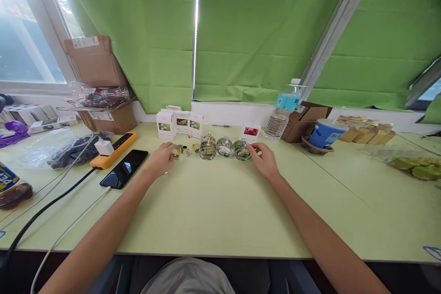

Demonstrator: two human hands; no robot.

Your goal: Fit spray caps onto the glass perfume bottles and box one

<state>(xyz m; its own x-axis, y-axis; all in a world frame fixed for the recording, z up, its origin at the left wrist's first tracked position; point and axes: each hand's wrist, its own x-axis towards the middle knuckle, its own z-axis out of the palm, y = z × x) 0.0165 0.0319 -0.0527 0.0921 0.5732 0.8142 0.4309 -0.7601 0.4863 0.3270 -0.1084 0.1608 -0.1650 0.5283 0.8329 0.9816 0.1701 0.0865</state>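
Note:
Three round ribbed glass bottles stand in a row: a left bottle with a gold top, a middle bottle and a right bottle. My right hand has its thumb and fingers closed at the right side of the right bottle. On the other side, my left hand curls its fingers down beside small gold caps. A short gold piece lies by those fingertips. What the left fingers grip, if anything, is hidden.
Behind stand several small white boxes and one with a red picture. A water bottle and a blue cup are right; a black phone and an orange power strip are left.

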